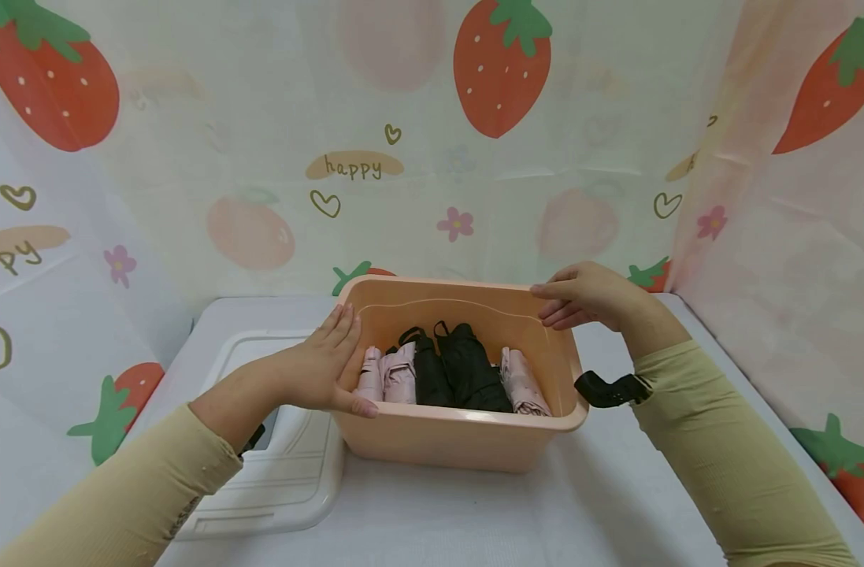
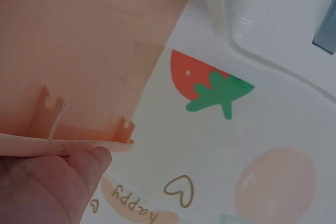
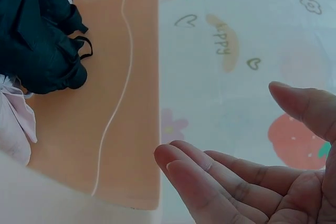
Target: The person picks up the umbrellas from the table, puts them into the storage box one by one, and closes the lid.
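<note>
A peach plastic bin (image 1: 439, 442) stands on the white table and holds several rolled fabric bundles. Black bundles (image 1: 470, 370) with wrist loops, looking like folded umbrellas, lie in the middle. Pale pink bundles (image 1: 399, 376) are at the left, and another pink roll (image 1: 524, 384) lies at the right. My left hand (image 1: 318, 366) rests on the bin's left rim, fingers extended and thumb over the front left corner. Over the back right corner is my right hand (image 1: 591, 298), its fingers loosely extended; in the right wrist view its palm holds nothing.
A white lid (image 1: 290, 492) lies flat on the table at the left, partly beneath my left forearm. Strawberry-printed cloth (image 1: 432, 213) hangs behind the table and along both sides. A black camera mount (image 1: 611, 390) on my right wrist is close to the bin's right rim.
</note>
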Action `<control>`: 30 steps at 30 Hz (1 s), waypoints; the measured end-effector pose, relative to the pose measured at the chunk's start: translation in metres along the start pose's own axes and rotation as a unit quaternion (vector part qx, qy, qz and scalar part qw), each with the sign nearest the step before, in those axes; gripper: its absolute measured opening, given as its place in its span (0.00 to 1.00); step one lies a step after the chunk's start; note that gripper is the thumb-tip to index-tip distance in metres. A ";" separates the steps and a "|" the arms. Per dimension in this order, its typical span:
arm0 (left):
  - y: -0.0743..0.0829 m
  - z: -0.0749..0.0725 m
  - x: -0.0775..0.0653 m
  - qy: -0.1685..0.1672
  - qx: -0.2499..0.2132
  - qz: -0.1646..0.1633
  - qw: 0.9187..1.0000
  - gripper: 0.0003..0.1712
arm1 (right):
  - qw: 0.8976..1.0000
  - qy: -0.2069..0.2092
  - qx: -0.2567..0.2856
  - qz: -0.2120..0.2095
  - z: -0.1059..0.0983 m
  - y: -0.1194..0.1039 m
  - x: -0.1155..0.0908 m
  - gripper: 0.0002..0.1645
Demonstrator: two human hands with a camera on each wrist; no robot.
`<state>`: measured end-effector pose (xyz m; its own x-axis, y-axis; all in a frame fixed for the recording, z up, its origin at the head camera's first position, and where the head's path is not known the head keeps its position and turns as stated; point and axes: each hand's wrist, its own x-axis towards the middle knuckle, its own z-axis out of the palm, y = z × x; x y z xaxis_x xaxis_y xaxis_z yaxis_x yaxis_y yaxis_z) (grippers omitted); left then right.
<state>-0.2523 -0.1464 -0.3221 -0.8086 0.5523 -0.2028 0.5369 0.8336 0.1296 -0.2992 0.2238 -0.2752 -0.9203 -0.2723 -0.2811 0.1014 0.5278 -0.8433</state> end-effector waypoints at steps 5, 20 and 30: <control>0.000 0.000 -0.001 0.003 0.002 -0.003 1.000 0.77 | 1.000 -0.002 -0.008 -0.008 -0.001 -0.002 -0.001 0.31; 0.000 -0.002 -0.005 0.008 -0.011 -0.006 1.000 0.77 | 0.974 0.007 -0.195 -0.115 -0.009 -0.014 -0.027 0.32; -0.003 0.002 -0.003 0.022 0.001 0.007 1.000 0.76 | 0.922 0.073 -0.351 -0.144 0.007 0.014 -0.042 0.58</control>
<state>-0.2510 -0.1504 -0.3241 -0.8104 0.5642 -0.1580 0.5493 0.8254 0.1299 -0.2563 0.2369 -0.2782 -0.9168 -0.3989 0.0170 -0.3786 0.8551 -0.3543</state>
